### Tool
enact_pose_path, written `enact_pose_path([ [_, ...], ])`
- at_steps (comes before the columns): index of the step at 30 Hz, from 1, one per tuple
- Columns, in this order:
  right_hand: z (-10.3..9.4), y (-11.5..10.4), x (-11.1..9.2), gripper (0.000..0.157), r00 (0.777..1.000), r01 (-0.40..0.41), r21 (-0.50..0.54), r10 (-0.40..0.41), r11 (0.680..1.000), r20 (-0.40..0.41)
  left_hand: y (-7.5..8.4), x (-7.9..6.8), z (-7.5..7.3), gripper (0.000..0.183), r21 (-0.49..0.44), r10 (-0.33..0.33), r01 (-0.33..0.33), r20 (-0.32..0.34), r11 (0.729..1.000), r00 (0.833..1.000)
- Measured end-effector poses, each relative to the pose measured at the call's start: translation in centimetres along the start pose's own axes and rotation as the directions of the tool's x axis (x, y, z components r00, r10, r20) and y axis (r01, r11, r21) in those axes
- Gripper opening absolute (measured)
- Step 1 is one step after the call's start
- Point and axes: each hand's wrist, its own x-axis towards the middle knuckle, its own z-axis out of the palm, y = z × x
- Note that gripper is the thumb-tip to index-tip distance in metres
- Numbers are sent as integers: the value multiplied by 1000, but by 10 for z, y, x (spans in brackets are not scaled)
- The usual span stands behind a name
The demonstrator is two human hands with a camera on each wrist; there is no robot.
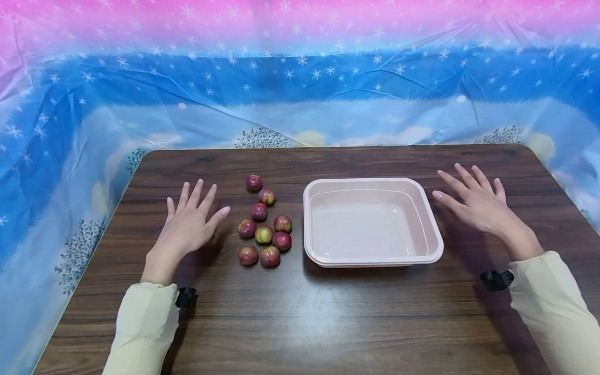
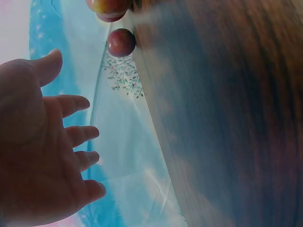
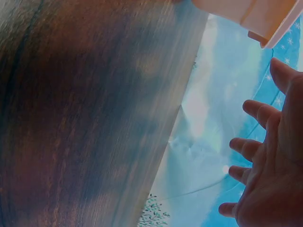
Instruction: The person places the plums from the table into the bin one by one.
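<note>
My left hand is held over the table with its fingers spread, to the left of a group of small red and yellow-green apples. Nothing is in its grasp; the left wrist view also shows the bare palm, with a red apple beyond the thumb. A pale pink plastic basin stands just right of the apples, with only its bare floor visible inside. On the basin's right side, my right hand hovers with spread fingers and holds nothing. The right wrist view catches the basin's side above the thumb.
The dark wood-grain table has rounded far corners. Behind it and along its sides hangs a pink and blue cloth with snowflakes and trees. Each wrist carries a small black camera mount, such as the left one.
</note>
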Motion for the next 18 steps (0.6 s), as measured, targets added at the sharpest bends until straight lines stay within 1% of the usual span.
enact_pose_path([
  [4,-1,1,1,67,1000,5,15,-5,1000,3,-1,0,-2,75,-17,-1,1,21,1000,1000],
  [8,-3,0,4,66,1000,26,54,-26,998,14,-4,0,-3,77,-46,0,1,38,999,999],
  [11,-6,-4,6,63,998,46,121,-50,992,33,-5,0,-4,76,-64,0,3,45,998,999],
  [14,-11,-9,7,62,997,36,194,-49,980,62,-6,0,-5,75,-79,-5,9,47,997,999],
  [18,-15,-15,8,54,998,21,286,-39,958,57,-8,1,-4,76,-108,-7,12,41,994,999],
])
